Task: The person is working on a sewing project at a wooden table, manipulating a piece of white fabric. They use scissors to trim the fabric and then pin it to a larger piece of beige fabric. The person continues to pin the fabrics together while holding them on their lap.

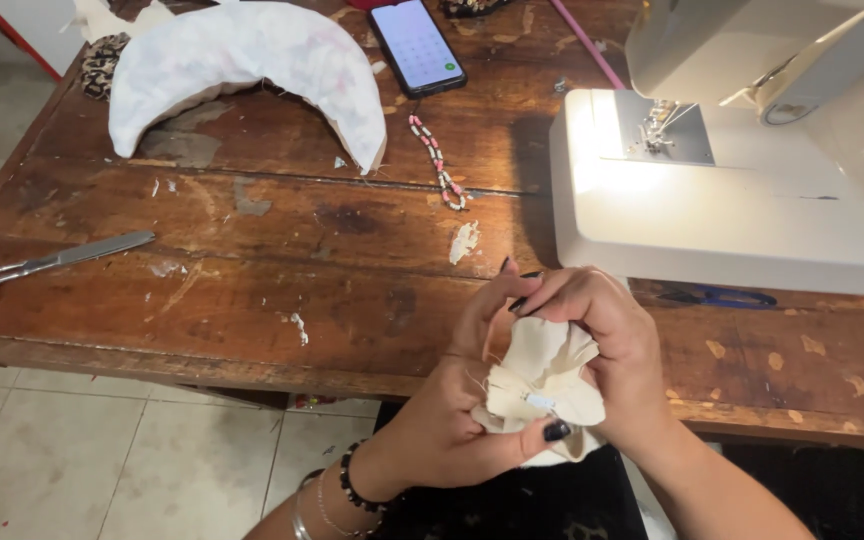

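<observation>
Both hands are closed around a small bundle of cream fabric (542,385), held just off the near edge of the counter (282,260), above the lap. The left hand (457,415) cups the bundle from below and pins it with the thumb, whose dark nail presses the lower folds; that grip seems meant to keep the gathered cloth from springing open. The right hand (607,345) wraps over the top and far side, fingertips pinching the upper edge, as if to hold the pleats bunched together. A small pale metal piece, perhaps a pin or clip, shows between the folds near the left thumb; what it is cannot be told for sure.

Just beyond the right hand stands a white sewing machine (732,190) with its lamp lit over the needle plate, close enough to reach without shifting. A blue-handled tool (722,297) lies at the machine's base, right by the right hand. Beyond the left hand lie a scrap of pale cloth (464,241) and a beaded strand (437,160), and farther off a phone (417,45) with its screen lit. Well away on the left hand's side rest steel scissors (42,265), and beyond them a white crescent-shaped padded piece (242,60) with a leopard-print scrap (102,62) at its end
</observation>
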